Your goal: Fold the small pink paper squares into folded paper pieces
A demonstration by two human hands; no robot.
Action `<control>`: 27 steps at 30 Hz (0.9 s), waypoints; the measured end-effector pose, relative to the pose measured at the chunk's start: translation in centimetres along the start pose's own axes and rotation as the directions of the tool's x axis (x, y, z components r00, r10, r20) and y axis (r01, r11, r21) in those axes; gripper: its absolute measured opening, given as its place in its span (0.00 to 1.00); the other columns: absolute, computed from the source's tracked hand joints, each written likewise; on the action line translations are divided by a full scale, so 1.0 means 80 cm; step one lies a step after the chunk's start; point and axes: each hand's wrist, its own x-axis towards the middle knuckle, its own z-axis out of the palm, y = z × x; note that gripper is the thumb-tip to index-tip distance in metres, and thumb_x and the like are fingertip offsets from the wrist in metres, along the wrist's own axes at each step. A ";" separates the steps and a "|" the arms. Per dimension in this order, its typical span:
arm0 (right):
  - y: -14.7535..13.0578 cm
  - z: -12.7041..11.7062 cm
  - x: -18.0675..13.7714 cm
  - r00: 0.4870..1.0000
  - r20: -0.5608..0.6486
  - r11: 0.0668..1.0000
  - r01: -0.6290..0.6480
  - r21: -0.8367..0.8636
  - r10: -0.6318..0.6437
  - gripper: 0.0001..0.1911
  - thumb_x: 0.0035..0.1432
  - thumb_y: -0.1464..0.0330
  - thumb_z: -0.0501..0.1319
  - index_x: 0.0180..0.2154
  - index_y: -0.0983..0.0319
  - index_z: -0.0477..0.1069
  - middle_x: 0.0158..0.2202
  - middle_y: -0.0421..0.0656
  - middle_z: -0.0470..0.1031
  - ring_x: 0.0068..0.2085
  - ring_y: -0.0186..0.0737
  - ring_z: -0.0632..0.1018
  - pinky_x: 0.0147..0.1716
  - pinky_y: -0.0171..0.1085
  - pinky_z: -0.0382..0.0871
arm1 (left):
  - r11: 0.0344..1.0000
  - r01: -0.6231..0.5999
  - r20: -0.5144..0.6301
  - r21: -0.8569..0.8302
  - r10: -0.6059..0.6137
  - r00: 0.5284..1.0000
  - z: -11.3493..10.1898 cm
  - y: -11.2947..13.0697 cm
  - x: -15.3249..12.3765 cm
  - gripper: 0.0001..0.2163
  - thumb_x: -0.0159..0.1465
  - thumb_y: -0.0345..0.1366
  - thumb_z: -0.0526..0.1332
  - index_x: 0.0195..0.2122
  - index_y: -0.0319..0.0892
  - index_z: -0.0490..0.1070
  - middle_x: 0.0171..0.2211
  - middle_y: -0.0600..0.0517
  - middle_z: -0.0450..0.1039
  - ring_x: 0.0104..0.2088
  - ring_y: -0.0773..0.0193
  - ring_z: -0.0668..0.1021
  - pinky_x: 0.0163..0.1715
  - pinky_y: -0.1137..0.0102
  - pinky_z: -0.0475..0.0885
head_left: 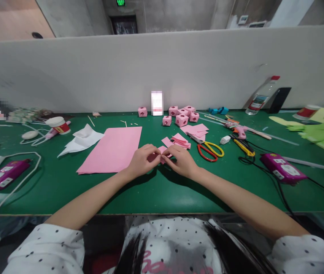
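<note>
My left hand [145, 160] and my right hand [181, 160] meet over the green table, fingertips nearly touching. Between them they pinch a small piece of pink paper [162, 159], mostly hidden by the fingers. Just beyond lie cut pink paper strips [180, 141]. To the left of my left hand is a stack of pink paper sheets [116, 150]. Scissors [207, 149] with red and yellow handles rest to the right of my right hand. Farther back stand several folded pink paper cubes [181, 120].
A lit phone [157, 103] leans on the grey partition [107, 76]. Crumpled white paper [82, 140] and a paper cup [57, 125] are at left. On the right are a pink glue gun [238, 130], a yellow cutter [244, 147], a purple power box [282, 168] with cables and a bottle [261, 99].
</note>
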 end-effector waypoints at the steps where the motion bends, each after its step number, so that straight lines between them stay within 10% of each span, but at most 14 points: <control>1: 0.000 0.000 0.000 1.000 0.001 1.000 0.003 -0.014 -0.003 0.08 0.65 0.66 0.56 0.35 0.60 0.72 0.34 0.45 0.77 0.36 0.41 0.75 0.38 0.40 0.67 | 1.000 -0.015 0.003 0.007 0.015 1.000 0.000 0.000 0.000 0.05 0.64 0.35 0.59 0.33 0.42 0.72 0.31 0.51 0.74 0.33 0.63 0.74 0.34 0.69 0.67; 17: 0.024 -0.021 0.006 0.998 -0.063 0.999 -0.004 -0.052 0.001 0.06 0.63 0.71 0.57 0.34 0.60 0.72 0.33 0.46 0.77 0.37 0.43 0.76 0.39 0.41 0.69 | 0.997 0.072 -0.083 0.026 -0.070 0.994 -0.011 -0.021 0.009 0.04 0.59 0.31 0.59 0.27 0.42 0.69 0.27 0.54 0.73 0.31 0.64 0.73 0.34 0.69 0.67; 27: 0.067 -0.042 0.010 0.907 -0.225 0.935 -0.340 0.105 0.355 0.09 0.59 0.63 0.60 0.36 0.61 0.76 0.31 0.43 0.79 0.31 0.40 0.76 0.34 0.38 0.68 | 0.993 0.116 -0.050 0.037 -0.114 0.992 -0.011 -0.041 0.010 0.07 0.65 0.37 0.57 0.34 0.43 0.73 0.34 0.51 0.77 0.36 0.62 0.76 0.39 0.66 0.70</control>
